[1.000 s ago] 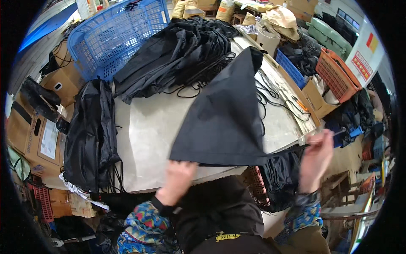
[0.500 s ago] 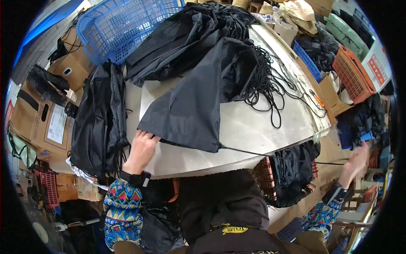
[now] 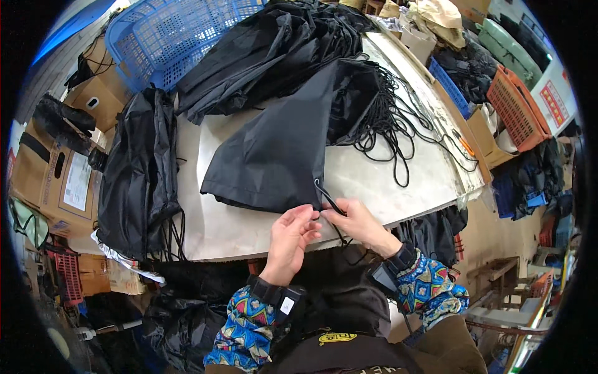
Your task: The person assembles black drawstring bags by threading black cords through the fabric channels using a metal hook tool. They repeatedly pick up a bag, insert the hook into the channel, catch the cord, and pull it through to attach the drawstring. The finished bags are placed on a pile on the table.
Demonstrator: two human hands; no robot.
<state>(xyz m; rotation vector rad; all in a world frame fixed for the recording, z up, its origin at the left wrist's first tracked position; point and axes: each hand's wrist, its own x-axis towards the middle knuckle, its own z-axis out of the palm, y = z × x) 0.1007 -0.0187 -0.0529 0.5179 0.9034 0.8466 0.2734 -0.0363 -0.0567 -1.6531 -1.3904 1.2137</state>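
Note:
A black drawstring bag [image 3: 268, 153] lies on the pale tabletop, its lower right corner pointing towards me. At that corner my left hand [image 3: 291, 240] has its palm turned up and its fingertips pinched at the fabric edge; exactly what lies between them is partly hidden. Beside it, my right hand [image 3: 360, 229] is closed on a black cord [image 3: 330, 201], with thumb and forefinger close to the left fingertips. The cord loops up by a small metal-looking eyelet or hook [image 3: 317, 182] near the corner, and its loose part hangs below the table edge.
More black bags are piled at the back [image 3: 268, 56], their cords [image 3: 398, 134] tangled on the right. Another black bundle [image 3: 140, 174] lies at the left, near cardboard boxes [image 3: 59, 174]. A blue basket [image 3: 180, 43] stands behind. Bags [image 3: 433, 234] sit below the table's right edge.
My right hand has come in from far right to the bag's near corner with the cord. My left hand has moved right from the bag's left corner to meet it.

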